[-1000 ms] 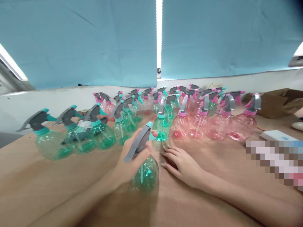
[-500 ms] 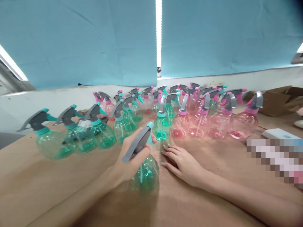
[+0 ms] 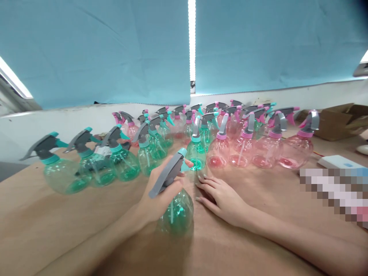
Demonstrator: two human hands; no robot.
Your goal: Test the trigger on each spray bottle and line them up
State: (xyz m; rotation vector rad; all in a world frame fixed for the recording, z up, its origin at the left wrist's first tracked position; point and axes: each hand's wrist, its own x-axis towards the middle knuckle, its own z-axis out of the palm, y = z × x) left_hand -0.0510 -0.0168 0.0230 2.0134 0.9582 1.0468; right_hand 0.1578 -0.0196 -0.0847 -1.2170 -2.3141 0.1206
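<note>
My left hand (image 3: 161, 184) is wrapped round the neck of a green spray bottle (image 3: 178, 214), below its grey head with the teal nozzle. An extended finger lies by the teal trigger. The bottle is upright, close in front of me. To its right my right hand (image 3: 221, 195) rests on the table, fingers spread and holding nothing. Just beyond both hands stands another green spray bottle (image 3: 196, 155), with a pink spray bottle (image 3: 218, 151) beside it.
Several green spray bottles (image 3: 125, 165) stand in a row at the left, several pink ones (image 3: 267, 151) at the right, with mixed ones behind. A cardboard box (image 3: 336, 122) and a white object (image 3: 337, 163) lie at the right of the wooden table (image 3: 230, 249).
A finger of my left hand has stretched a little forward past the teal trigger. The bottle and my right hand stay almost where they were.
</note>
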